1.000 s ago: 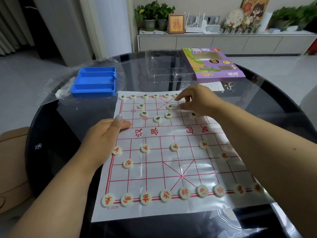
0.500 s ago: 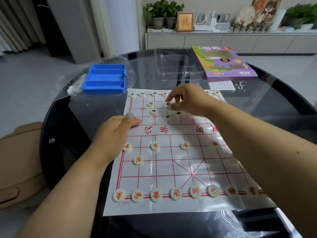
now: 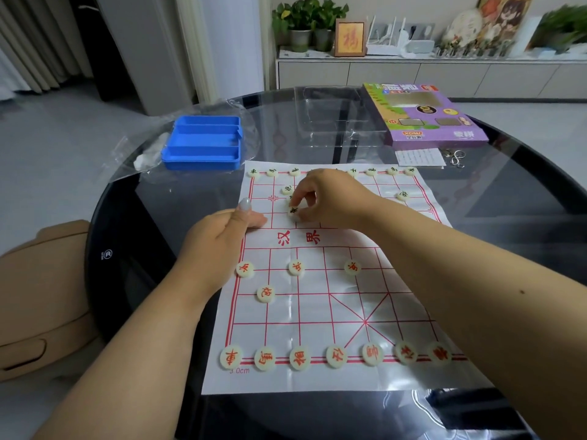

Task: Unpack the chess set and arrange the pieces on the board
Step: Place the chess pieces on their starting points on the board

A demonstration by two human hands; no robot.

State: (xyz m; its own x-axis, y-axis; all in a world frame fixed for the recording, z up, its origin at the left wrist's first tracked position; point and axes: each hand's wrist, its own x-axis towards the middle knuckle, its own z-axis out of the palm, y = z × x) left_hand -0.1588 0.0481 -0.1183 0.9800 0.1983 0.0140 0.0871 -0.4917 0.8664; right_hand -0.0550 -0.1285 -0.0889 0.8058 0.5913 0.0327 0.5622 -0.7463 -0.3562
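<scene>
**Green piece being set on far half of board**

Right hand (image 3: 330, 198) over far half of board (image 3: 317, 312), fingers curled, thumb and fingertips pinching a small round piece (image 3: 293, 211) with dark marking; piece touching or just above the board, cannot tell which; sits on far side of the river lettering, toward the board's left edge.
Left hand (image 3: 222, 239) resting on left edge of board, thumb stretched out flat and pressing the sheet down, other fingers loosely curled, holding nothing.

Far edge of board: row of dark-marked pieces, part hidden behind right hand; one more just beyond the pinched piece, another near the board's right edge.
Near half of board: red pieces (image 3: 298, 358) in a row along near edge, several more between that row and the river; some likely hidden under right forearm.

Handling, as judgement: pieces look like small hard plastic discs, light, smooth, a bit slippery; best taken by the rim between thumb and forefinger, set down flat on a line crossing.
Board looks like a thin glossy sheet, soft, creased, prone to sliding or lifting on the glass table (image 3: 524, 192); worth pinning at an edge while placing.

Beyond board's far-left corner: blue tray (image 3: 203, 142) on clear wrap; beyond far-right corner: purple box (image 3: 425, 115), paper slip, metal rings.
</scene>
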